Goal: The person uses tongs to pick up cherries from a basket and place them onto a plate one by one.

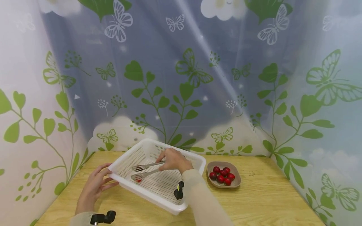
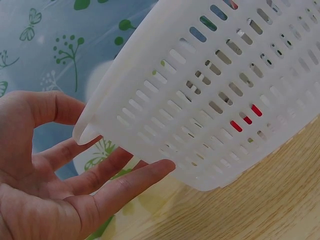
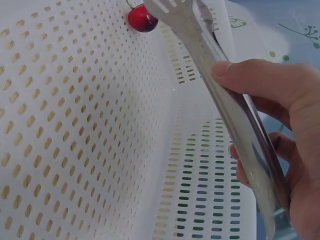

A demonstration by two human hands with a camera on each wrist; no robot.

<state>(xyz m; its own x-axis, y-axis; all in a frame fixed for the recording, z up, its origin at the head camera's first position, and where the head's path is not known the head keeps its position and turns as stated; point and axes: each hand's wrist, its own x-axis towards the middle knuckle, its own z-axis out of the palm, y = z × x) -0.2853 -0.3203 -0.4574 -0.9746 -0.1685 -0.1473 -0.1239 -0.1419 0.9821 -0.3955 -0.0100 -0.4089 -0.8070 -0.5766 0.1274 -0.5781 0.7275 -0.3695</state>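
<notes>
A white perforated plastic basket [image 1: 167, 182] sits at an angle on the wooden table. My left hand [image 1: 95, 182] holds its left corner, with a digit at the rim and the others spread beneath it in the left wrist view. Inside the basket, my right hand [image 1: 176, 159] grips metal tongs [image 3: 220, 95] by their arms. The tongs' slotted heads stand apart at the basket's left part. One red cherry [image 3: 142, 18] with a green stem lies on the basket floor close to a tong head; in the head view it is mostly hidden under that head.
Right of the basket stands a square beige dish [image 1: 238, 184] with several red cherries [image 1: 220, 179]. A patterned curtain [image 1: 181, 103] with leaves and butterflies closes off the back and sides of the wooden table [image 1: 268, 194].
</notes>
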